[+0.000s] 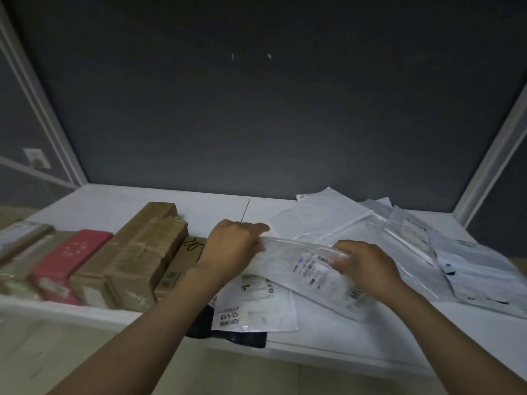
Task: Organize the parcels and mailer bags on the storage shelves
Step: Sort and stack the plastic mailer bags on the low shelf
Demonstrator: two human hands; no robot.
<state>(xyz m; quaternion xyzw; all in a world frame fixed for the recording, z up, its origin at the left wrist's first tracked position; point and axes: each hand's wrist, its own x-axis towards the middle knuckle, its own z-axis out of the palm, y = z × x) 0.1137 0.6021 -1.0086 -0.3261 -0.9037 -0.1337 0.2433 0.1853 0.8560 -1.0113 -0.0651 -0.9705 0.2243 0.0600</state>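
Mailer bag [299,266] in both hands [232,248] [368,266], label blurred

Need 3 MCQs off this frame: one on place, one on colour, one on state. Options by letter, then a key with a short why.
1. On which side of the shelf do the brown cartons stand?
A. left
B. right
C. middle, at the back

2. What colour is the box lying among the cartons?
A. blue
B. green
C. red

3. What are the left hand and right hand doing?
A. both hang idle
B. both hold one clear mailer bag
C. each lifts a carton

Key: 1 A, the cartons line up left of the left hand. 2 C, its top shows red between brown sides. 3 B, each hand grips one end of the bag.
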